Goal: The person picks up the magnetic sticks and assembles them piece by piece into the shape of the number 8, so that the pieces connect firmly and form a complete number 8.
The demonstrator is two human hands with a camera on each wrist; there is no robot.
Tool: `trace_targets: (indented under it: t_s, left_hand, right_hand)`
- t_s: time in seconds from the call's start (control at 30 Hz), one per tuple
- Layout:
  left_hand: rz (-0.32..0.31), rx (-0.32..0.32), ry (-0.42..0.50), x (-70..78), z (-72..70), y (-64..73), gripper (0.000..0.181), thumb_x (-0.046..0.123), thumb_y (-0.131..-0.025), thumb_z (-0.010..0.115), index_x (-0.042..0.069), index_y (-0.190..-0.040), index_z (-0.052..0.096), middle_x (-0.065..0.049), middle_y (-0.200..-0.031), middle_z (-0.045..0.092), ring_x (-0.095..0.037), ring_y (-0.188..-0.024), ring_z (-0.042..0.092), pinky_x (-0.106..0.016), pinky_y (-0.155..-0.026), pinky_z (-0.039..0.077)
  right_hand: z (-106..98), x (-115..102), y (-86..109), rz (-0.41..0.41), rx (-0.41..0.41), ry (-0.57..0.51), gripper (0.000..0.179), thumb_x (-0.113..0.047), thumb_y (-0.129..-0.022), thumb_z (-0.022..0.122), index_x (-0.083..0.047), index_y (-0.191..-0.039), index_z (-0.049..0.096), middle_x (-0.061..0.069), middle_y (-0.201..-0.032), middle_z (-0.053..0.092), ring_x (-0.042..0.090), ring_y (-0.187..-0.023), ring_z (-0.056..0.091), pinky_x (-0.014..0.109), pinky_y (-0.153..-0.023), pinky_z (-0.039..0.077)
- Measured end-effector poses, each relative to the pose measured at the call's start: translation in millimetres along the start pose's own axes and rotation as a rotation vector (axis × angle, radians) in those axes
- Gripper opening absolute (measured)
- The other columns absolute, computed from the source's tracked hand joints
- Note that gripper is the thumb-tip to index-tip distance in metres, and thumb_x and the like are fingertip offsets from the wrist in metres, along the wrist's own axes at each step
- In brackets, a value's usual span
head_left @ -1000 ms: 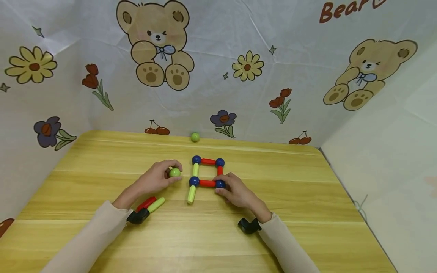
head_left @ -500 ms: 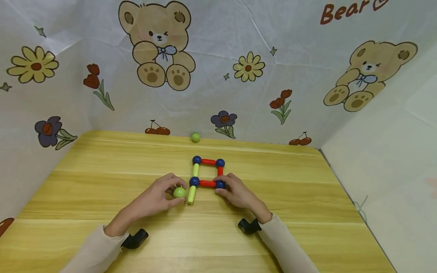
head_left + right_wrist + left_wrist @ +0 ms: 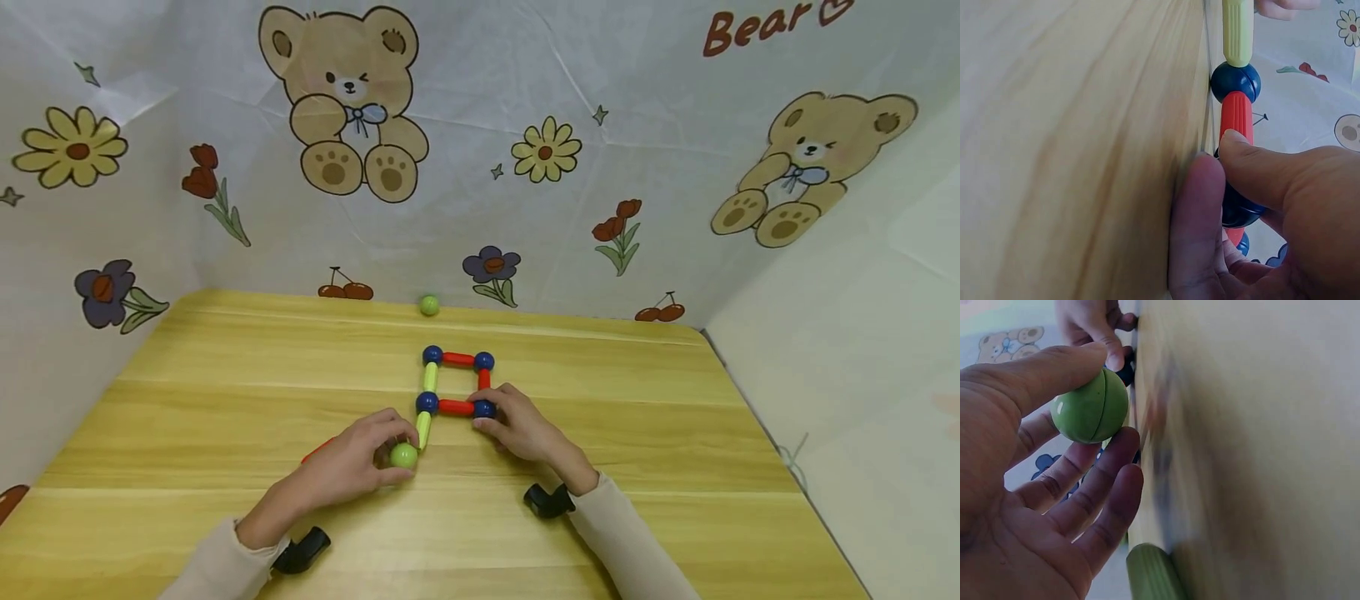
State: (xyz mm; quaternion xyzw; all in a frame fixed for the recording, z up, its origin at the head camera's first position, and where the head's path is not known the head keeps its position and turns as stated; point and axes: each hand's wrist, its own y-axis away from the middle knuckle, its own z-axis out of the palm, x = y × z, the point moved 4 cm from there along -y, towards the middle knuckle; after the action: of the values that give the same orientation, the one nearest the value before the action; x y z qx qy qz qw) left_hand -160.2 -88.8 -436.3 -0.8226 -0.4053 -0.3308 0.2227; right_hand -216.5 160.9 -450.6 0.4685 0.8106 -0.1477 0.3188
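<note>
Between thumb and fingers, my left hand point(image 3: 352, 462) pinches a green ball point(image 3: 1088, 409) with a seam around it. The ball is close to the free end of a yellow-green rod point(image 3: 424, 428), which points toward me from a magnetic-stick square. Blue balls form the square's corners, joined by red rods and one yellow-green rod point(image 3: 430, 377). My right hand point(image 3: 525, 429) grips the near right blue ball point(image 3: 1240, 207), with the thumb reaching the red rod point(image 3: 1236, 115) beside it. Whether the green ball touches the rod is hard to tell.
Another green ball point(image 3: 429, 305) sits at the table's back edge by the printed cloth wall point(image 3: 450, 225). A red rod point(image 3: 318, 450) lies partly hidden behind my left hand. In the left wrist view a green rod point(image 3: 1154, 575) lies on the wooden table.
My left hand has carried the green ball toward me and slightly right, from left of the square to the yellow-green rod's free end. My right hand has stayed on its corner.
</note>
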Motion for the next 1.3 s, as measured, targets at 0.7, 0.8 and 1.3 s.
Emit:
trace_targets:
  t_s: [0.7, 0.8, 1.3]
  left_hand:
    - [0.007, -0.016, 0.012, 0.2, 19.0, -0.7, 0.042, 0.022, -0.089, 0.083, 0.011, -0.126, 0.065, 0.007, -0.096, 0.056, -0.007, -0.085, 0.053, -0.023, -0.073, 0.047]
    - [-0.002, -0.025, 0.032, -0.2, 19.9, -0.6, 0.041, 0.025, -0.09, 0.082, 0.011, -0.125, 0.065, 0.006, -0.093, 0.055, -0.007, -0.082, 0.052, -0.022, -0.071, 0.046]
    - [-0.041, -0.019, -0.091, -1.0, 23.4, -9.2, 0.043, 0.045, -0.096, 0.072, 0.014, -0.125, 0.065, 0.008, -0.083, 0.052, -0.006, -0.072, 0.048, -0.023, -0.062, 0.04]
  right_hand:
    - [1.3, -1.4, 1.2, -0.02, -0.006, -0.025, 0.035, -0.019, -0.104, 0.063, -0.007, -0.137, 0.062, 0.014, -0.107, 0.05, 0.006, -0.055, 0.052, 0.024, -0.067, 0.046]
    - [1.5, -2.1, 0.4, -0.025, 0.0, -0.008, 0.035, -0.019, -0.104, 0.063, -0.007, -0.137, 0.062, 0.014, -0.108, 0.051, 0.006, -0.057, 0.052, 0.024, -0.07, 0.046]
    - [0.1, 1.6, 0.0, 0.001, -0.012, -0.049, 0.034, -0.019, -0.105, 0.062, -0.008, -0.137, 0.061, 0.014, -0.105, 0.049, 0.008, -0.056, 0.054, 0.024, -0.062, 0.048]
